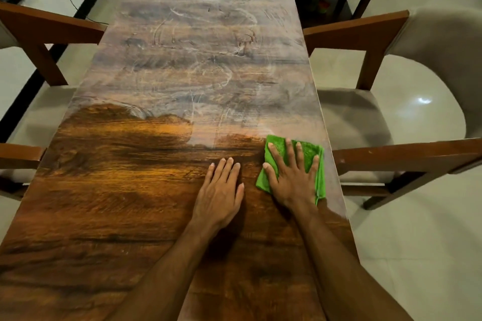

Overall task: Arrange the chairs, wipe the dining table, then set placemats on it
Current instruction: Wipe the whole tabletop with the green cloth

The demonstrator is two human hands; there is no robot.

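Green cloth (309, 155) work in the head view: pressing it flat near the right edge of the desk (130, 203) under the right hand (292, 180), fingers (289, 148) spread wide and gripping nothing, and resting the left hand (221, 190) just beside, fingers straight and close together. Risking sweeping the cloth over that near edge and dropping it by the right chair (404, 156), or skipping the hazy, streaked far half. Having open desk ahead and leftward, chairs hemming both sides.
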